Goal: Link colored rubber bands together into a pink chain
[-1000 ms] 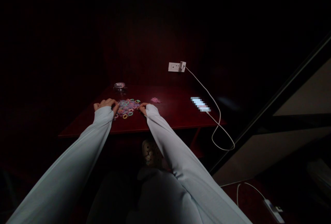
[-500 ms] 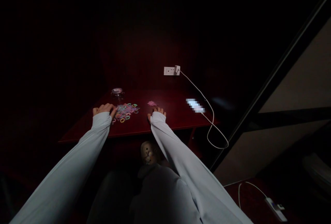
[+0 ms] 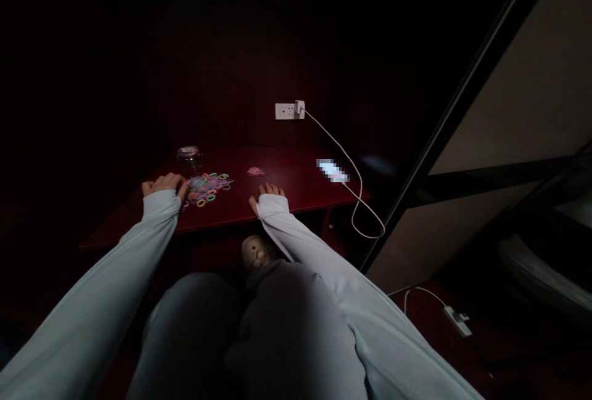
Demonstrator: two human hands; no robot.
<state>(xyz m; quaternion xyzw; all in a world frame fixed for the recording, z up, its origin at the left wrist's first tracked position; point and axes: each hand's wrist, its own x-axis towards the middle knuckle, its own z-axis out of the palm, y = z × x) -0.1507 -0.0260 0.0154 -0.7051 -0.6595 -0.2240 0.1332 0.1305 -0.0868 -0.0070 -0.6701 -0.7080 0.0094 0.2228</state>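
Observation:
A loose pile of small colourful hair ties (image 3: 209, 187) lies on the left half of the dark red table (image 3: 296, 187). My left hand (image 3: 164, 184) rests at the left edge of this pile, fingers bent and thumb beside the nearest ties; nothing shows in its grasp. Near the table's front edge lies my right hand (image 3: 268, 194), palm down, fingers spread and holding nothing. Just beyond its fingertips sits a smaller heap of pink bands (image 3: 256, 171), apart from the big pile. Behind the large pile stands a clear round jar (image 3: 189, 155) with a pinkish top.
A lit phone (image 3: 332, 170) lies to the right, its white cable (image 3: 333, 141) running to a charger in the wall socket (image 3: 289, 111). The cable loops over the table's right edge. A power strip (image 3: 457, 320) lies on the floor. A shoe (image 3: 257, 253) shows below the table.
The view has shifted, so everything appears further left and higher. My right hand has drawn back slightly from the pink heap, its thumb spread wider. My left hand stays by the pile.

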